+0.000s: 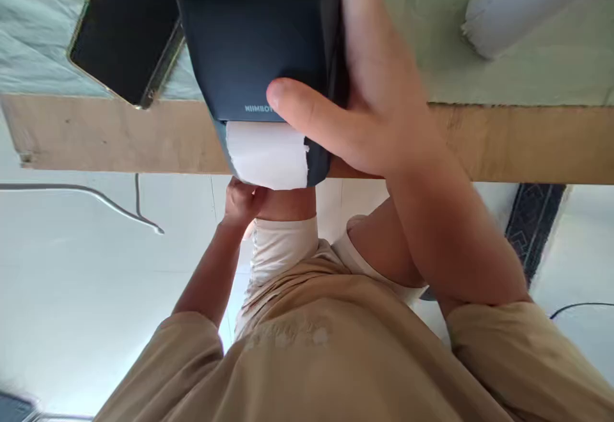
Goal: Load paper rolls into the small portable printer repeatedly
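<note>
My right hand (378,89) grips a dark blue label printer (259,38) that overhangs the wooden table edge (96,134). The thumb lies across its front beside the printed logo, and the fingers wrap its right side. A strip of white paper (268,153) hangs out of the printer's front slot. My left hand (240,201) is below the table edge with its fingers curled, right under the paper and the printer's lower corner. Whether it holds anything is hidden.
A black phone (125,32) lies on the pale green table cover (38,25) left of the printer. A white paper roll (508,6) lies at the far right. Below are a pale floor, a grey cable (110,201) and a dark patterned strip (532,224).
</note>
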Tool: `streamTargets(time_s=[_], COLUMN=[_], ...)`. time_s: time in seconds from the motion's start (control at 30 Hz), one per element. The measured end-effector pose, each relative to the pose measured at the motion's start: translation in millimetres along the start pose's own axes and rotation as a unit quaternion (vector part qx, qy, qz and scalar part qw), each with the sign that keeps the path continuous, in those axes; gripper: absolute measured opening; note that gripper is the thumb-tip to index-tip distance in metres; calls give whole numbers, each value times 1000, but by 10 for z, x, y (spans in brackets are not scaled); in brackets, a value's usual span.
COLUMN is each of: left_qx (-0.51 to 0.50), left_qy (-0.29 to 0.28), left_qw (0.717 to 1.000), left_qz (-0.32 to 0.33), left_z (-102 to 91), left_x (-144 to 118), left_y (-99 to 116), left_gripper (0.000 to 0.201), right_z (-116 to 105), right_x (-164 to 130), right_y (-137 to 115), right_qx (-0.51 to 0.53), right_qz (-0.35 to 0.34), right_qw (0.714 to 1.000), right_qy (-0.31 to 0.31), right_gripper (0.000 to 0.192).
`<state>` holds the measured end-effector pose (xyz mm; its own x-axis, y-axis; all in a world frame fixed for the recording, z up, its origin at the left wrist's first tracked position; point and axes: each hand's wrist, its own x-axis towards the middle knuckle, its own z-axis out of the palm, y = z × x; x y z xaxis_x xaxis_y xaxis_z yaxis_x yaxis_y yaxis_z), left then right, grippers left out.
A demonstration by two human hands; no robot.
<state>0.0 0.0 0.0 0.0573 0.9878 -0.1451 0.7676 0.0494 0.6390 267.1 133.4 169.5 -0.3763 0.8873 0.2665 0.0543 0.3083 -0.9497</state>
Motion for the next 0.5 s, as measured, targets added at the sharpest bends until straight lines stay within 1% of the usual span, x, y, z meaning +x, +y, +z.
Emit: streamTargets(time_s=[0.07, 0.13, 0.23, 0.3, 0.37, 0.43, 0.5], left_qx=[-2, -4, -6, -11, -18, -26, -32], left_qy=[7, 18, 43, 64, 90, 123, 162], left_qw=[1000, 1000, 999, 998, 995, 992, 986], left_qz=[3, 7, 16, 26, 32, 25, 9], left_z=[6, -7, -92, -204, -356, -531, -706], left_x=[8, 2, -38, -87, -167, -290, -437], left_y=[39, 84, 156, 197, 238, 305, 427], left_gripper=[11, 11, 15, 18, 22, 24, 23], right_z=[-25, -40, -43, -43, -46, -49, -46], right_x=[-10, -17, -24, -29, -36, -46, -56], right_y=[-80, -137, -176, -193, -218, -249, -276], right_qx=[-32, -55, -68, -87, -115, -132, -138], right_qz=[43, 72, 88, 100, 121, 135, 147], right_qw=[998, 996, 994, 991, 986, 982, 979], right_qy=[-12, -16, -9, -9, -18, -23, -19], right_gripper=[74, 72, 70, 70, 67, 65, 66])
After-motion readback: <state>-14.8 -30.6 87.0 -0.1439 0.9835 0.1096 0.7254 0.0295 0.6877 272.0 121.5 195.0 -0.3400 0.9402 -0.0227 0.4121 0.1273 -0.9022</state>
